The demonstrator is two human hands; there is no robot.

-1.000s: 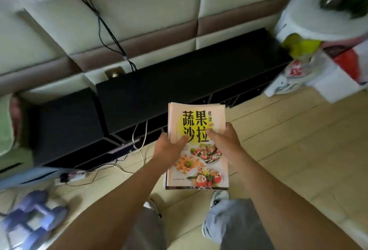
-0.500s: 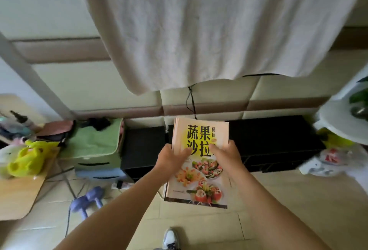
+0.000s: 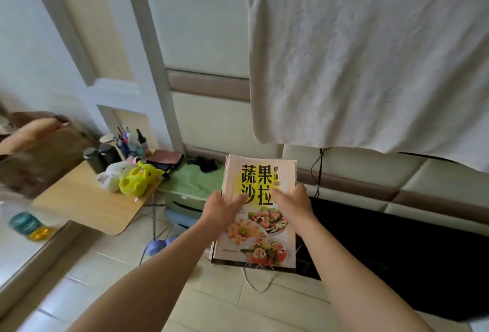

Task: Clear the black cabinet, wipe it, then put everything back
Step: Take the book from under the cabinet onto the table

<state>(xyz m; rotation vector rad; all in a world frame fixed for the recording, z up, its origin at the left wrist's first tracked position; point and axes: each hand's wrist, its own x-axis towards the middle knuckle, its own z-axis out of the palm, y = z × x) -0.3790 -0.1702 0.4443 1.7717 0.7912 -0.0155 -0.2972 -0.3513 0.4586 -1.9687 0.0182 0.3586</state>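
Two bare forearms reach forward over the pale tiled floor (image 3: 264, 305). The left hand (image 3: 221, 208) and the right hand (image 3: 294, 206) grip a stack of books (image 3: 260, 245) between them. Each thumb is pressed flat on the top cover and the other fingers are curled round the side edges, out of sight beneath. The top cover has large yellow-backed lettering and pictures of salad plates. The stack is in the air, tilted slightly away.

Under the stack's near edge a loop of white cord (image 3: 256, 282) lies on the tiles. A purple dumbbell (image 3: 158, 246) sits just left of it.

The black cabinet (image 3: 397, 257) runs low along the wall to the right of the stack and behind it.

On the left is a wooden table (image 3: 87, 206) with a yellow plush toy (image 3: 136, 182), a white plush toy (image 3: 114, 172), two dark cups (image 3: 93, 159) and a small holder (image 3: 122, 143) of what look like pens; their contents cannot be made out. Beside it, a green cloth (image 3: 194, 179) covers a box.

Farther back, a white towel (image 3: 370, 67) hangs over the padded wall (image 3: 206, 40).
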